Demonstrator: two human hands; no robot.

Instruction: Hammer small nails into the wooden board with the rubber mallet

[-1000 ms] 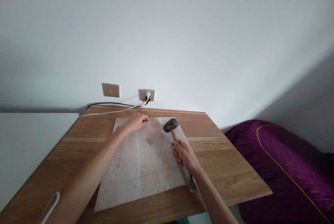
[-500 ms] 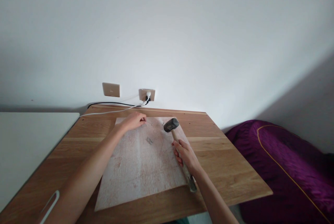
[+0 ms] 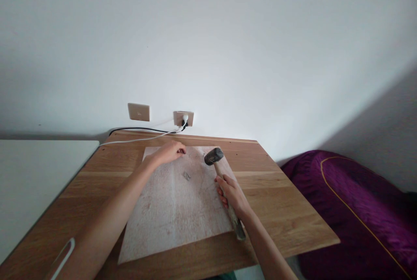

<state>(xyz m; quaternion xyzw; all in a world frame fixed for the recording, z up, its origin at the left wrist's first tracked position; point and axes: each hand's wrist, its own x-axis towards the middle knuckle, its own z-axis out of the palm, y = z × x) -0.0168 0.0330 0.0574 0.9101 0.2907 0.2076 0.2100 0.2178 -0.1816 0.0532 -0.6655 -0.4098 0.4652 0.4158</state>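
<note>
My right hand (image 3: pixel 230 194) is wrapped round the wooden handle of a hammer (image 3: pixel 214 157), whose dark head hangs over the far right part of a pale board (image 3: pixel 163 215). My left hand (image 3: pixel 171 151) is at the board's far edge with its fingers curled in a pinch; what they hold, if anything, is too small to make out. A little pile of nails (image 3: pixel 186 176) lies on the board between my hands. Some small marks or bits show near the far edge, too small to name.
The board rests on a wooden table (image 3: pixel 280 201) against a white wall. A white cable (image 3: pixel 140 140) and a black one run to a wall socket (image 3: pixel 179 118). At left stands a white surface (image 3: pixel 42 180); at right, something covered in purple cloth (image 3: pixel 355 215).
My left hand has shifted slightly to the right along the board's far edge, its fingers still curled. My right hand and the hammer have stayed in place.
</note>
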